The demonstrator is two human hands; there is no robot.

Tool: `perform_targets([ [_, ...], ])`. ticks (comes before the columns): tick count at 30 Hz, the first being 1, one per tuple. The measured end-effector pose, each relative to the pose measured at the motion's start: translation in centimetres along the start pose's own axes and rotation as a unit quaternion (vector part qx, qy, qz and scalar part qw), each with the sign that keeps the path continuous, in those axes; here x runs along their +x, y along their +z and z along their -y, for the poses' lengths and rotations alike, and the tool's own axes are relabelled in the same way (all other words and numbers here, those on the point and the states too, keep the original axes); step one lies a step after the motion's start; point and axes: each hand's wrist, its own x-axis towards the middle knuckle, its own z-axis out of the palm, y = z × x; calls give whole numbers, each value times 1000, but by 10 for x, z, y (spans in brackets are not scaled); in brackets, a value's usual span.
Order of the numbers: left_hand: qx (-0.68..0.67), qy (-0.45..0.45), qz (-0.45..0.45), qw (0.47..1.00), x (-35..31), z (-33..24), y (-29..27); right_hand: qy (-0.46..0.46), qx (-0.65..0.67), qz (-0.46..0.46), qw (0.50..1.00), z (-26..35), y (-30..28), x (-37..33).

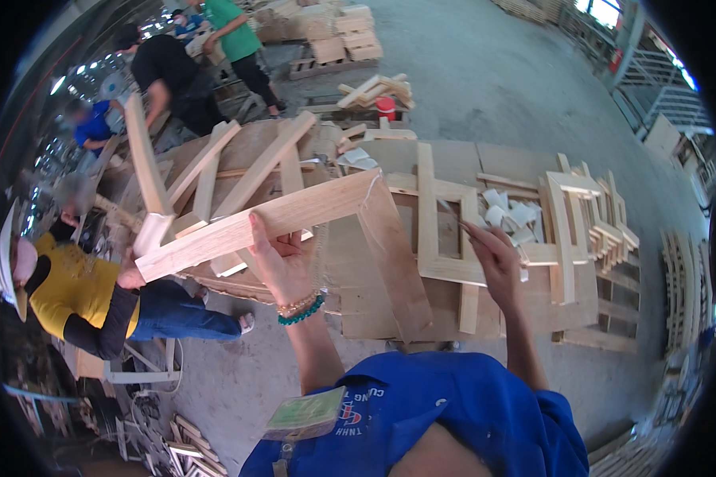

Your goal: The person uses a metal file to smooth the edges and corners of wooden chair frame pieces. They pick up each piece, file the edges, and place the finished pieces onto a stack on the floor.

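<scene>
My left hand [280,269] grips an L-shaped wooden frame piece [302,207] by its long arm, the thumb on its upper face. The shorter arm slopes down toward me from a corner with a pale line along the joint. To the right, my right hand [500,258] is closed around a thin tool [451,210] with a narrow tip; its exact kind is too small to tell. Below that hand lie joined wooden frame pieces [427,230] on a cardboard-covered table [358,286]. Crumpled white paper pieces [521,215] lie among them.
More wooden pieces [266,171] lean on the left of the table. A person in a yellow shirt [79,282] works close at my left, near the held piece's end. Stacked frames [608,211] stand at the right. A red container [385,107] sits beyond the table.
</scene>
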Motion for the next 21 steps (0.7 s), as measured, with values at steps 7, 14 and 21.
perform_targets([
  [7,3,-40,35,999,-14,7,23,-153,-167,-86,970,29,16,35],
  [14,-49,-78,37,995,-11,10,28,-161,-207,-126,957,30,33,34],
  [21,-51,-95,39,993,-7,14,29,-165,-275,-104,941,40,33,23],
])
